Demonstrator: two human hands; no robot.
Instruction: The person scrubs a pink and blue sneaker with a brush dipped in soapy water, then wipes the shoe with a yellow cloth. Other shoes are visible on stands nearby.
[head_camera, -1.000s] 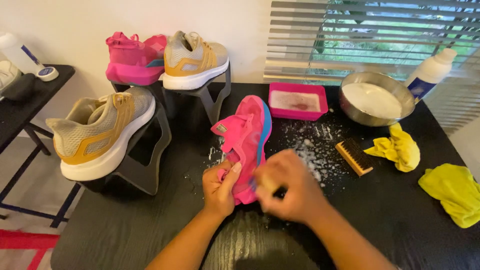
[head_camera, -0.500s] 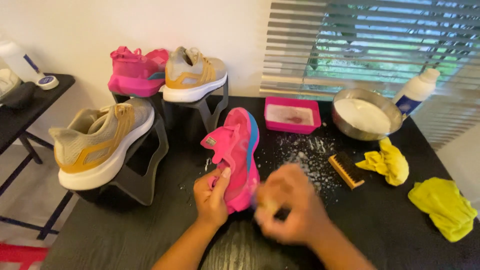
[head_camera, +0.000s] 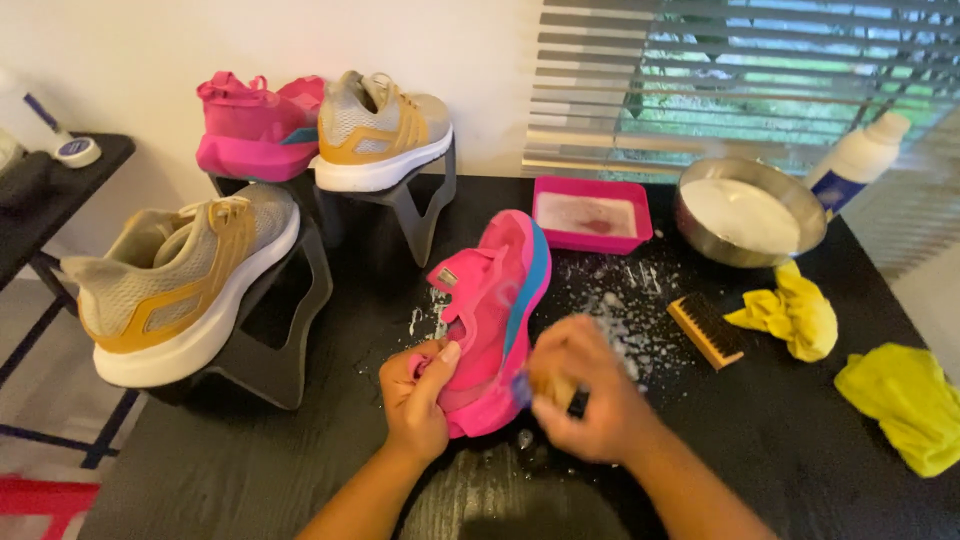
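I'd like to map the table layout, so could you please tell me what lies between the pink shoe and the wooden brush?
In the head view, only scattered white foam specks on the black table lie between the pink shoe and the brush; no object sits there.

Left hand (head_camera: 418, 398) grips the pink shoe (head_camera: 492, 318) at its heel, right hand (head_camera: 580, 392) presses a small brush (head_camera: 551, 385) against its side, foam flecks (head_camera: 620, 300) on the black table (head_camera: 800, 440).

You have four shoes in view: two pink ones (head_camera: 495, 320) (head_camera: 255, 125) and two grey-and-gold ones (head_camera: 180, 280) (head_camera: 380, 130). There are two yellow cloths (head_camera: 790, 312) (head_camera: 905, 400) and two stands (head_camera: 290, 320) (head_camera: 420, 205). You can count one each of brush (head_camera: 705, 330), pink tray (head_camera: 592, 215), metal bowl (head_camera: 750, 210) and white bottle (head_camera: 858, 160).
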